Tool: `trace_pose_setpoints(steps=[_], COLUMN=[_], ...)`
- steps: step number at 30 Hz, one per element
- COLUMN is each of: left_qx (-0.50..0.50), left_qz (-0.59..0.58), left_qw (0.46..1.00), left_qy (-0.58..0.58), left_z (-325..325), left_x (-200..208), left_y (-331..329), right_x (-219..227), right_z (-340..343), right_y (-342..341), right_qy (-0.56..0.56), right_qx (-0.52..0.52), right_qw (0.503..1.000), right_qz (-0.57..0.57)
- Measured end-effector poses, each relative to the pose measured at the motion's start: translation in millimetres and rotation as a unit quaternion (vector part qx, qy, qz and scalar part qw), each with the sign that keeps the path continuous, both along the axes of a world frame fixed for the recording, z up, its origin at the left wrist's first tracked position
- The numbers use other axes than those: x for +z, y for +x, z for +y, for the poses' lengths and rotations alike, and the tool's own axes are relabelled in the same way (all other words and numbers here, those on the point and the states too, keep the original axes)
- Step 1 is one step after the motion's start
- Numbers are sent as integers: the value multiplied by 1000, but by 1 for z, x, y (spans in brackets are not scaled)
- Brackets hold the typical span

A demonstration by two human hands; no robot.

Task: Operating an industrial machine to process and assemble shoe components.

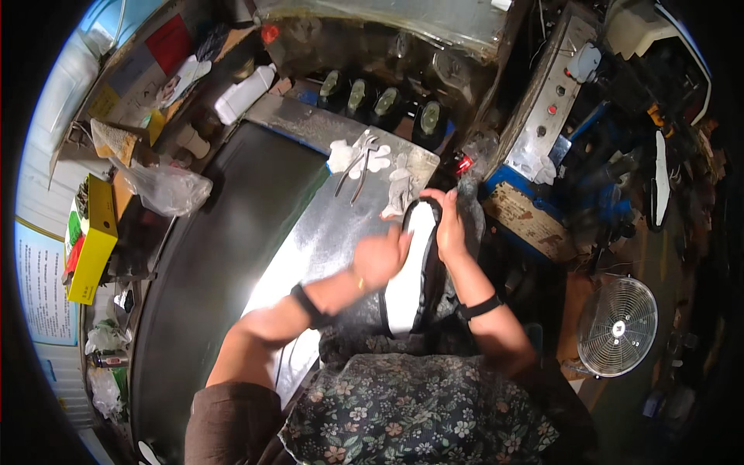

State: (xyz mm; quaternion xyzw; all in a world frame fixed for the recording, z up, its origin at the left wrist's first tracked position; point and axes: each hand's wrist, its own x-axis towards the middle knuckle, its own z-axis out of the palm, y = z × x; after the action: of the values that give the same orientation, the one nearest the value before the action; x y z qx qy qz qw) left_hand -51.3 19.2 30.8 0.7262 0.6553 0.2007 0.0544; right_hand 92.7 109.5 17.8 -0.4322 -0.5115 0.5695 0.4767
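A black shoe [409,271] with a long white underside facing up lies lengthwise in front of me, its near end close to my floral apron. My right hand [449,225] wraps round the far end of the shoe from the right, with its thumb at the top. Against the shoe's left edge is my left hand [380,257], blurred by motion, its fingers bent; what they grip, if anything, does not show. Beyond, on the metal bench [310,240], a pair of pliers [359,169] rests on a white cloth [341,155], with another crumpled whitish cloth [399,186] nearer the shoe.
A dark conveyor belt [225,232] runs along the left. Several black shoes [387,102] stand in a row behind the bench. A white bottle [244,94] lies at the back left, a yellow box [94,240] further left. A round fan [618,327] stands right, below a control panel [552,101].
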Motion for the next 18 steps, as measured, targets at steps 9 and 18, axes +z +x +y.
trace_pose_setpoints(steps=[9, 18], left_qx=[-36, 74], left_qz=[-697, -286], left_qw=[630, 923], left_qy=[-341, -245], left_z=[-90, -88], left_x=[-2, 68], left_y=[12, -68], right_x=[10, 118], right_z=[-1, 83], right_y=[33, 262], right_qy=[-6, 295], right_qx=[-16, -87], right_qw=[995, 851], right_qz=[97, -426])
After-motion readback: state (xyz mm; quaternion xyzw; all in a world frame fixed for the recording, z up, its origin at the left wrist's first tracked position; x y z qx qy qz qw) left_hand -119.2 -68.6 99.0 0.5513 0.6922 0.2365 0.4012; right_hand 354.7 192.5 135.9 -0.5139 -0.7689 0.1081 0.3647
